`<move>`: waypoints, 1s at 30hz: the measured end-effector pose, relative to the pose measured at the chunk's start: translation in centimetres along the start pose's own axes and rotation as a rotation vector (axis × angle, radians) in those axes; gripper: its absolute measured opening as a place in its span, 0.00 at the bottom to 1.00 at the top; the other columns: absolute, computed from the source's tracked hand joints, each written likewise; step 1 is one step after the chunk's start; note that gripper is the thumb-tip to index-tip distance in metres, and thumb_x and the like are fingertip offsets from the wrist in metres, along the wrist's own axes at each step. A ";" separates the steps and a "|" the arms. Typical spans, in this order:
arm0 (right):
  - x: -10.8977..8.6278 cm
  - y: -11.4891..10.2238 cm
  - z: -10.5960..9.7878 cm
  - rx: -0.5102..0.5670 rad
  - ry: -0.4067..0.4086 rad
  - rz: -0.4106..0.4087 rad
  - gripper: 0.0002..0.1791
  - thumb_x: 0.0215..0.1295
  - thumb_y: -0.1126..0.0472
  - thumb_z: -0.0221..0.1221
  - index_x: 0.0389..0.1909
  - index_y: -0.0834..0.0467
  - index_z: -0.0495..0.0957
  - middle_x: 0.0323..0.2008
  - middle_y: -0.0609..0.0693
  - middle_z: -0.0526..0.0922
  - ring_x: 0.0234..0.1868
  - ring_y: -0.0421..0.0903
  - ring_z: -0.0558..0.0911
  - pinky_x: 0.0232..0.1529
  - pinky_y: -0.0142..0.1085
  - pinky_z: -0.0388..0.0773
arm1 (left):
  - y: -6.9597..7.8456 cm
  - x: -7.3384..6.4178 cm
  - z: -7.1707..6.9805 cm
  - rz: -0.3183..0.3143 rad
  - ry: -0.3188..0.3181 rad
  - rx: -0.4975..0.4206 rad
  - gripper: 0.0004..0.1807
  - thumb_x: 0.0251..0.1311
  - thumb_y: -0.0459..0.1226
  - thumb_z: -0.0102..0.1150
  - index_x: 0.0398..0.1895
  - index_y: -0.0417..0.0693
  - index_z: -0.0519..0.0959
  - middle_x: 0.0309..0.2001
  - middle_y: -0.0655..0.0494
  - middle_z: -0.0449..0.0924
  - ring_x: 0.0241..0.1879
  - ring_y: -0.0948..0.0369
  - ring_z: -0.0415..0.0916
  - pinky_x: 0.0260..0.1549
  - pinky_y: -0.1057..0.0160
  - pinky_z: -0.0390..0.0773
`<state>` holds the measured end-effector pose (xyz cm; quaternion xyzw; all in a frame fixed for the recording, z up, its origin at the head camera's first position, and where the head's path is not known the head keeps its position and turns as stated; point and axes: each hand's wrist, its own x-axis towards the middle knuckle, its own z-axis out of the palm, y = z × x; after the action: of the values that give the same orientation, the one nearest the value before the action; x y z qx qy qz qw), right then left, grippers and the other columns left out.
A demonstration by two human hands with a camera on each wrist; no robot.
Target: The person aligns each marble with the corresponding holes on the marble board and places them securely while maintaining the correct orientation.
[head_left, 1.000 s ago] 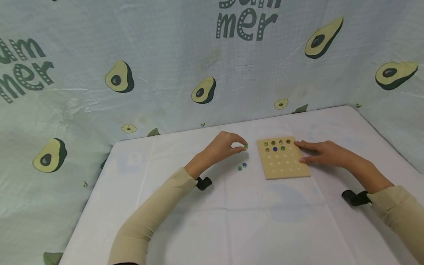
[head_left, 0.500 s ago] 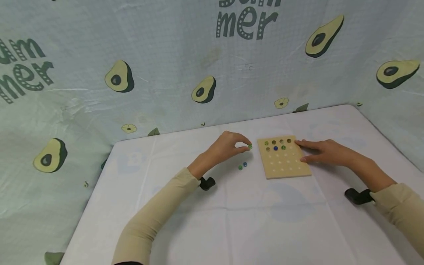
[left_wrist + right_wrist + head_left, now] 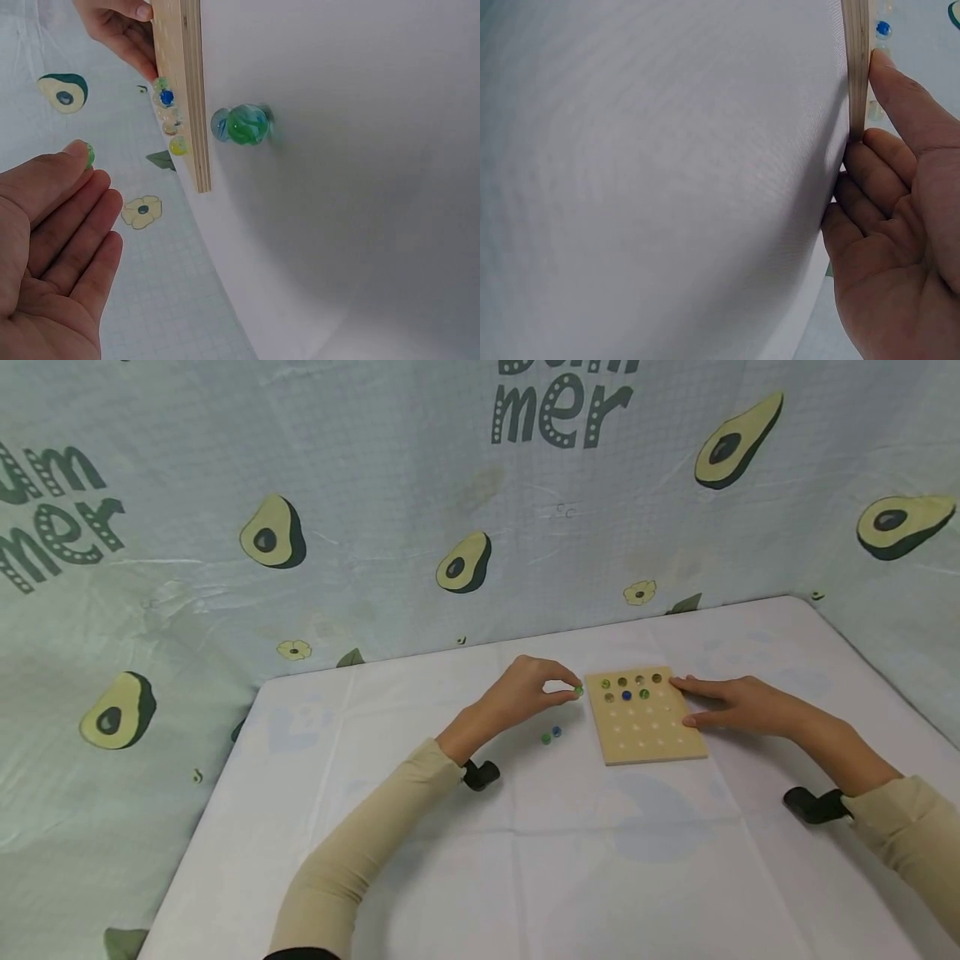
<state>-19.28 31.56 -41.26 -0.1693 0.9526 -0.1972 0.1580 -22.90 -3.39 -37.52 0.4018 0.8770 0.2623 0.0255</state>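
Note:
In the head view, my left hand (image 3: 525, 692) pinches a green marble (image 3: 579, 690) between thumb and index finger, just left of the wooden board's back corner. The square board (image 3: 652, 735) lies on the table with rows of round hollows. Marbles fill its back row, and three more, one of them a dark blue marble (image 3: 627, 696), sit in the second row. My right hand (image 3: 738, 703) touches the board's right edge with fingers extended. In the right wrist view, its thumb (image 3: 907, 101) rests at the upper edge, other fingertips against the side.
A green marble (image 3: 546, 738) and a blue marble (image 3: 557, 732) lie side by side on the white tablecloth (image 3: 450, 877), left of the board. Behind the table hangs a pale curtain (image 3: 360, 527) printed with avocados. Black wrist cameras sit under both wrists, the left camera (image 3: 482, 774) close over the cloth.
My left hand has moved right toward the board, carrying the pinched green marble. My right hand stays at the board's edge, and the loose marbles on the cloth remain in place.

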 end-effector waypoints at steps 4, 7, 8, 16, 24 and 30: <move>0.0 -0.1 0.0 0.008 0.001 -0.001 0.49 0.65 0.33 0.61 0.78 0.57 0.60 0.73 0.68 0.59 0.71 0.75 0.60 0.63 0.69 0.64 | 0.2 0.3 0.2 0.008 0.002 -0.002 0.13 0.66 0.39 0.67 0.51 0.45 0.87 0.50 0.55 0.88 0.55 0.61 0.82 0.56 0.69 0.77; 0.0 0.0 0.1 0.014 -0.001 -0.003 0.48 0.65 0.33 0.61 0.78 0.57 0.60 0.73 0.69 0.59 0.71 0.75 0.60 0.63 0.70 0.64 | 0.4 0.5 0.3 0.010 -0.001 -0.001 0.13 0.66 0.39 0.67 0.51 0.45 0.87 0.50 0.55 0.88 0.55 0.61 0.82 0.56 0.70 0.77; 0.0 0.0 0.0 0.010 -0.001 -0.004 0.49 0.65 0.33 0.61 0.78 0.56 0.60 0.73 0.68 0.59 0.71 0.75 0.60 0.63 0.70 0.64 | 0.4 0.6 0.3 0.012 -0.001 -0.005 0.13 0.66 0.38 0.67 0.51 0.44 0.87 0.50 0.54 0.88 0.54 0.61 0.83 0.56 0.69 0.77; 0.1 0.2 -0.1 -0.014 0.008 0.000 0.49 0.65 0.33 0.61 0.78 0.57 0.60 0.73 0.68 0.60 0.70 0.75 0.61 0.62 0.70 0.65 | 1.0 1.4 0.6 0.033 0.006 -0.006 0.13 0.67 0.39 0.67 0.51 0.44 0.87 0.51 0.54 0.88 0.55 0.60 0.83 0.55 0.71 0.76; 0.1 0.1 -0.1 0.000 0.003 0.000 0.50 0.64 0.32 0.61 0.78 0.57 0.60 0.74 0.68 0.60 0.71 0.75 0.61 0.62 0.70 0.64 | 1.4 1.9 1.1 0.048 0.010 -0.014 0.13 0.66 0.38 0.67 0.51 0.44 0.87 0.50 0.54 0.88 0.54 0.61 0.83 0.55 0.72 0.76; 0.2 0.2 0.0 -0.006 0.002 0.001 0.49 0.64 0.32 0.61 0.78 0.57 0.60 0.73 0.69 0.60 0.71 0.75 0.61 0.63 0.70 0.64 | 2.0 2.4 1.2 0.048 0.013 -0.023 0.13 0.66 0.38 0.67 0.50 0.44 0.87 0.50 0.54 0.88 0.54 0.61 0.83 0.55 0.69 0.78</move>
<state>-19.46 31.63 -41.38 -0.1693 0.9534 -0.1945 0.1568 -22.85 -0.08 -37.24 0.4204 0.8643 0.2754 0.0180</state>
